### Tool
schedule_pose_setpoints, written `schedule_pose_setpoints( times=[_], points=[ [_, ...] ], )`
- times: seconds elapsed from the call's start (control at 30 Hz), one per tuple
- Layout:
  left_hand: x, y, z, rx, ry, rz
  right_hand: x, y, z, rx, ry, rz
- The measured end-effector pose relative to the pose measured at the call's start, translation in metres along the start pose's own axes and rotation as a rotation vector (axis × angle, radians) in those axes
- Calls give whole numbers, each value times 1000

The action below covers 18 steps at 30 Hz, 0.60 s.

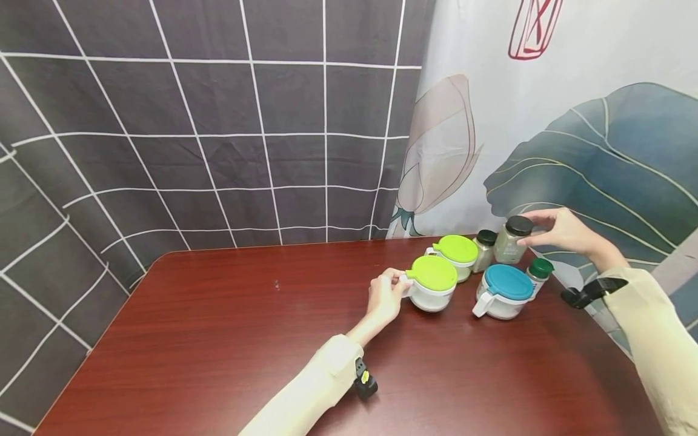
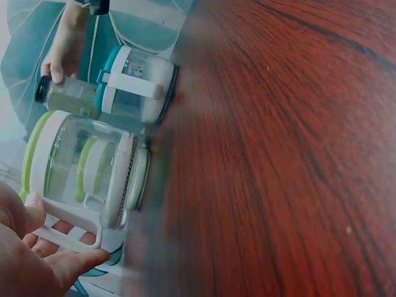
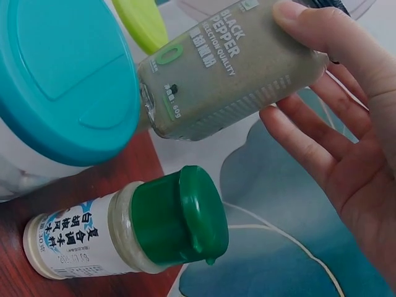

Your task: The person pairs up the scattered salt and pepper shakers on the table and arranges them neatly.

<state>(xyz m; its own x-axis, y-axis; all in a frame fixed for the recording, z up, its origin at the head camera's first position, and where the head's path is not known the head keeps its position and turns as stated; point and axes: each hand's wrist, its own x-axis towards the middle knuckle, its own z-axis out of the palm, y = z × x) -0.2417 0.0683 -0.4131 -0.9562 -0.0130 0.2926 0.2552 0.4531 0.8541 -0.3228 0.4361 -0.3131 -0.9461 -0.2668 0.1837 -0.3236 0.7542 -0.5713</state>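
My left hand (image 1: 386, 295) pinches the white handle (image 2: 71, 238) of a clear seasoning jar with a lime-green lid (image 1: 434, 274), thumb on one side and fingers on the other. At the back right, my right hand (image 1: 567, 233) holds a black pepper bottle (image 3: 229, 68) near its black cap, thumb against one side and fingers on the other. In the right wrist view the bottle's base overlaps the jar with a teal lid (image 3: 68, 80). A small white-labelled shaker with a green cap (image 3: 179, 216) stands beside that jar, below the right hand.
Behind the held jar stands a second lime-lidded jar (image 1: 457, 249). Another black-capped bottle (image 1: 484, 251) is between it and the held pepper bottle. The reddish-brown table (image 1: 218, 339) meets a dark gridded cloth (image 1: 207, 121) and a leaf-patterned curtain (image 1: 600, 163) at its back edge.
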Motion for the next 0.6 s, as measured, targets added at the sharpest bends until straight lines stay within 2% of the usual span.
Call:
schedule_pose_setpoints(
  times=[0.23,0.6],
  points=[
    [0,-1,-2,4,5,-3,0,-6,-1,1,-7,3],
    [-1,1,-7,4,7,3,3,-14,2,11,-2,-44]
  ],
)
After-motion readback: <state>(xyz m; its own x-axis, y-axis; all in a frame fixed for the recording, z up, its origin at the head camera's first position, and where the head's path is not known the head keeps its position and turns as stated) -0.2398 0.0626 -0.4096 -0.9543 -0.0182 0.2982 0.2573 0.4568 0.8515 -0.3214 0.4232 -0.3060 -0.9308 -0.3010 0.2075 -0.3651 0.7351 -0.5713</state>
